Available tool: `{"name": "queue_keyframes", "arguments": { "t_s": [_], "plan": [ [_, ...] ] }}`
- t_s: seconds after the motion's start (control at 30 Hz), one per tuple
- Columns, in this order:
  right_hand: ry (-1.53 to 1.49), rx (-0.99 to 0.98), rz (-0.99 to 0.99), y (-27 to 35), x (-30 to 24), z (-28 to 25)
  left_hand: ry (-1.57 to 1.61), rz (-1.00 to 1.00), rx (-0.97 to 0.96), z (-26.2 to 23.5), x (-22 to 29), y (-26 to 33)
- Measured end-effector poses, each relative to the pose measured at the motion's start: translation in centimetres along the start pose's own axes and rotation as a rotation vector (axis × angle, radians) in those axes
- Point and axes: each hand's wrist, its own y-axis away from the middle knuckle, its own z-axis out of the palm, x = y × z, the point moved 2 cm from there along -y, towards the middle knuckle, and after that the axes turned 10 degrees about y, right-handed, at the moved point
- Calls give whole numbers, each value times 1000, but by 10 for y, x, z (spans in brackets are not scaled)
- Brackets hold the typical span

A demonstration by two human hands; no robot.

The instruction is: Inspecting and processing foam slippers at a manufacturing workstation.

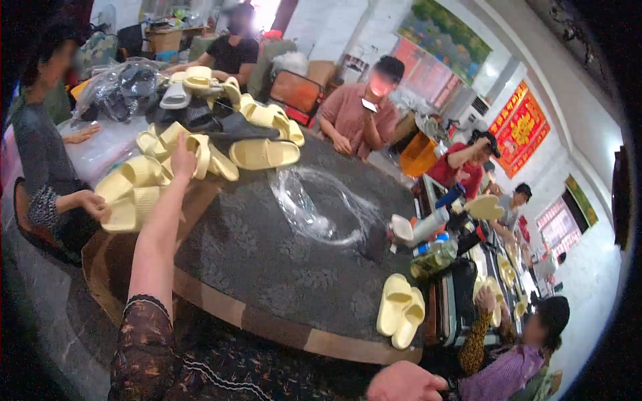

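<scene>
My left arm stretches across the table to a heap of pale yellow slippers. My left hand (183, 160) is closed on the edge of a yellow slipper (200, 152) in that heap. More yellow slippers (137, 175) lie left of it, and a single yellow slipper (264, 154) rests just right. Low in the view, my right hand (405, 383) is near the table's front edge with its fingers curled; whatever they may hold is hidden. Above it, a pair of yellow slippers (401, 311) lies on the table's right end.
The dark patterned table (294, 267) has a light border. Clear plastic wrap (321, 210) lies mid-table. A seated co-worker's hand (92, 204) touches the left slippers. Bottles and a jar (435, 259) crowd the right edge. Several other people sit around; one (528, 361) handles slippers at right.
</scene>
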Motion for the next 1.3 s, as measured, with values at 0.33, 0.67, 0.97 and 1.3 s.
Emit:
{"name": "queue_keyframes", "arguments": {
  "t_s": [0.33,0.67,0.97,1.3],
  "plan": [
    [-283,-711,734,77,-79,78,260,159,-333,-68,123,87],
    [-754,-988,1743,149,-122,89,336,685,-866,-80,192,323],
    [-598,-1269,1548,137,-124,80,265,547,-592,-86,169,255],
    [-512,-1193,1742,159,-127,80,124,136,-986,-65,145,275]
  ]
}}
